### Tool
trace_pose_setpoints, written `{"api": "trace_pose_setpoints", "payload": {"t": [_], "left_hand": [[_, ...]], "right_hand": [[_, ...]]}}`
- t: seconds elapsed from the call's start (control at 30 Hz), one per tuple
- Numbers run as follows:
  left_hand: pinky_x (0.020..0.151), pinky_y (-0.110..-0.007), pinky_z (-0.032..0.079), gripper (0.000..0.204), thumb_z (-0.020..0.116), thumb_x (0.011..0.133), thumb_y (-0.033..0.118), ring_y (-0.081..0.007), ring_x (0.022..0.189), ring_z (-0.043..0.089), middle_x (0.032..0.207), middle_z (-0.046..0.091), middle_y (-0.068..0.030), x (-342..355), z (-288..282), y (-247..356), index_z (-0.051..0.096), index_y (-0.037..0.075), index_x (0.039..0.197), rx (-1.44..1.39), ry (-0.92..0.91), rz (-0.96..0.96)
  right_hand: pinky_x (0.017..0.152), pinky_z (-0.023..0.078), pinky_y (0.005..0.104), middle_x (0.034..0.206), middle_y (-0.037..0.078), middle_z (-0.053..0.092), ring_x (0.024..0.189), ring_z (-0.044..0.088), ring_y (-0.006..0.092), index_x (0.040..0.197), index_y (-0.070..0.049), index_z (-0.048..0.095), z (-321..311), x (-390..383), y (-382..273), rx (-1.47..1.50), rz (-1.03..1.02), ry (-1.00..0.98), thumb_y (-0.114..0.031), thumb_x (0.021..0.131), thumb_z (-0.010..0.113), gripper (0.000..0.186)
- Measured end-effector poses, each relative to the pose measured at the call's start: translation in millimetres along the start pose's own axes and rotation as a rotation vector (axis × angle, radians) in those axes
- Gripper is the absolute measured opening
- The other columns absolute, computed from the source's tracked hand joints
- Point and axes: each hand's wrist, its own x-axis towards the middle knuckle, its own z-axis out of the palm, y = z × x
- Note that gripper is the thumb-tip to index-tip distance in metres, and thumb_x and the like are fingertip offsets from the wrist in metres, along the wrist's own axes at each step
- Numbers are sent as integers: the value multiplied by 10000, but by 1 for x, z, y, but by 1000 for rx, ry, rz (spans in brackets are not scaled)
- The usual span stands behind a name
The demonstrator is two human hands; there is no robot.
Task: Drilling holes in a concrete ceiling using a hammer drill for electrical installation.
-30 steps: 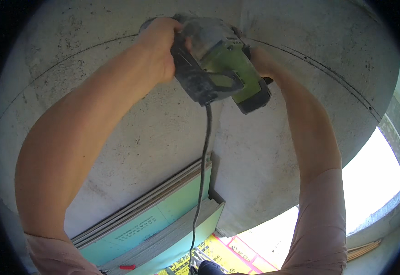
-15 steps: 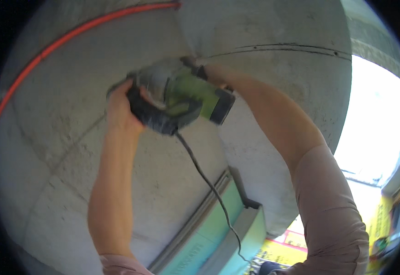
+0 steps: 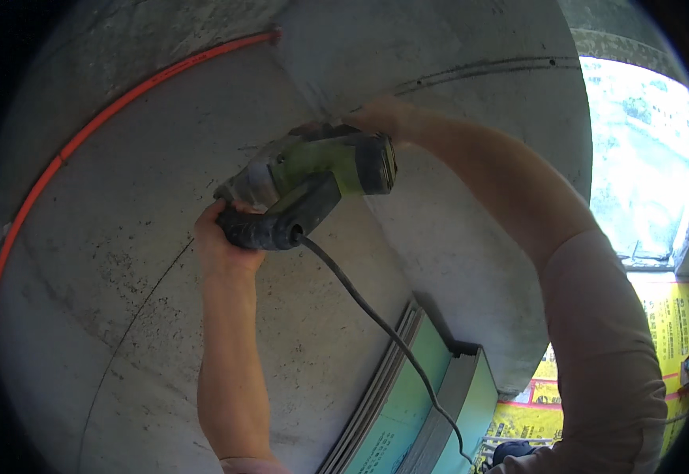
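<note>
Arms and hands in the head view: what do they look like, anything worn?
Left hand: no glove. Right hand: partly hidden, no glove visible. Left forearm and right forearm: bare. Right sleeve: dull pink, wrinkled. Left sleeve: same colour, only the hem visible.

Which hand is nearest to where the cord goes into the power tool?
The left hand: it grips the dark handle close to where the cord enters the power tool. The right hand is farther away, by the tool's upper side.
</note>
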Motion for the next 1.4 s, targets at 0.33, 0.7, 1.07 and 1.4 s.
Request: {"api": "trace_pose_setpoints", "payload": {"t": [0.33,0.7,1.07,1.4], "left_hand": [[599,-338,565,102,486,926,115,-213,636,604,758,556,-85,2,2,-7,448,28,962,0,-49,-16],[598,-347,567,121,510,917,121,-205,663,606,795,550,-92,-5,20,-27,438,47,980,22,46,11],[564,-345,547,103,514,912,134,-191,634,589,749,542,-60,-14,27,-38,455,53,935,84,74,43],[576,-325,531,105,513,930,147,-174,653,569,760,560,-59,-12,30,-47,506,42,926,136,69,55]], "right_hand": [[846,540,443,1100,181,672,1032,668,378,1285,-110,524,14,4,-3,519,426,-6,-72,795,666,511],[781,545,491,977,200,681,974,682,381,1171,-130,584,30,-13,17,124,184,-9,-138,878,600,294],[719,547,500,890,204,685,890,690,393,1135,-120,581,50,-20,17,153,174,71,-123,841,623,297],[708,531,514,878,200,681,864,683,404,1164,-121,534,69,-24,18,244,218,108,-79,761,680,430]]}}
